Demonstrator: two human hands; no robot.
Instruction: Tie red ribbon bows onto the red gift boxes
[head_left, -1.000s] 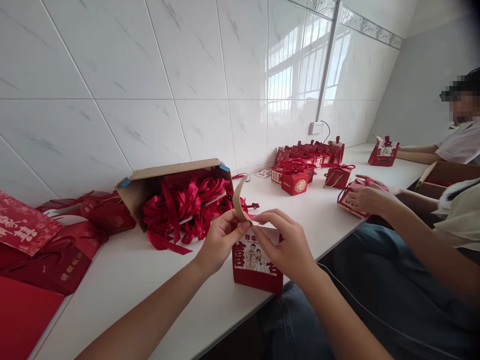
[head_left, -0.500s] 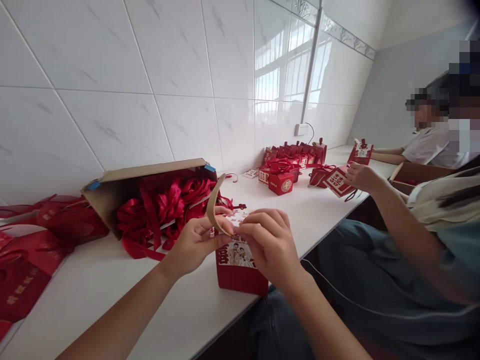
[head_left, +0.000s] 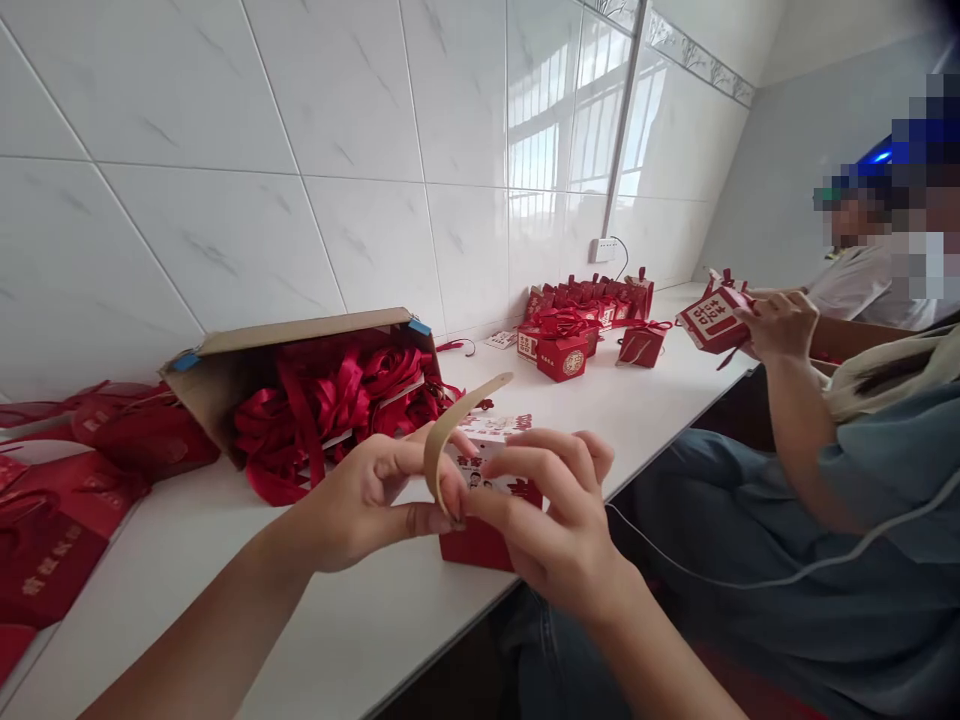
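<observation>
The left hand (head_left: 360, 512) pinches a curved tan strap (head_left: 435, 452) before the printed red gift box (head_left: 477, 546), the right hand (head_left: 566, 525), grip unclear, seemingly working the strap's lower end, the next move needing steadiness.

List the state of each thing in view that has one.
Left hand: pinching the tan strip.
Right hand: at the strip's lower end, grip unclear.
Tan strip: curved.
Printed red box: upright, partly hidden by the hands.
Cardboard box: open, holding red ribbons.
Farther group of boxes: close together.
Co-worker's red box: held, tilted.
</observation>
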